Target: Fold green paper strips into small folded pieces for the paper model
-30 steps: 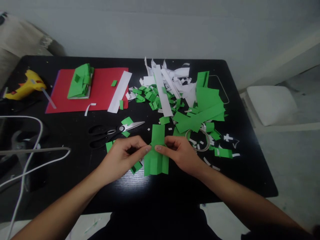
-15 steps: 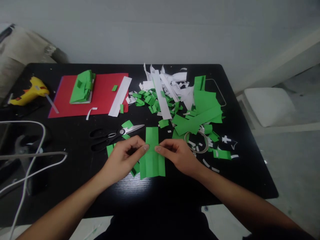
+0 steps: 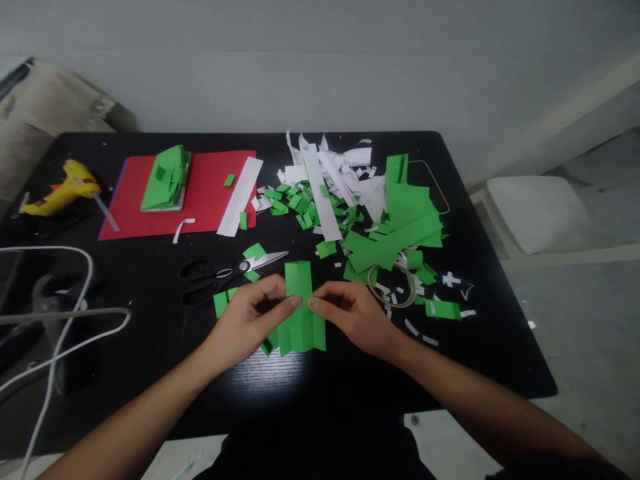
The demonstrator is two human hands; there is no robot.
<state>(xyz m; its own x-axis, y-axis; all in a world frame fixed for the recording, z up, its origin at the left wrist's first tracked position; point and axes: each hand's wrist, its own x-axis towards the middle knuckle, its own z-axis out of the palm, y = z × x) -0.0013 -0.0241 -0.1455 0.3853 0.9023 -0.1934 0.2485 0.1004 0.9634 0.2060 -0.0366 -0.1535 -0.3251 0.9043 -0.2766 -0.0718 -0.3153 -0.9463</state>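
A creased piece of green paper [image 3: 299,330] is held upright between my two hands, low at the front of the table. My left hand [image 3: 250,317] pinches its left edge, thumb on the near face. From the right, my right hand [image 3: 353,313] grips the opposite edge the same way, and both thumbs nearly meet on the paper. The lower part of the sheet flares wider, with vertical folds. Behind my left hand lie black-handled scissors [image 3: 235,268], their blades pointing right. Small green pieces [image 3: 220,303] show beside and partly beneath the left hand.
A yellow glue gun [image 3: 65,190] lies far left, near a red sheet [image 3: 210,200] bearing a folded green paper bundle [image 3: 165,180]. White scraps [image 3: 357,157], green cut pieces [image 3: 415,210] and a tape roll [image 3: 370,283] spread behind and right. White cables [image 3: 65,333] cross the left side.
The green paper has shifted slightly left, and its top edge now tips so a fold shows. Both hands keep their grip, thumbs a little closer together.
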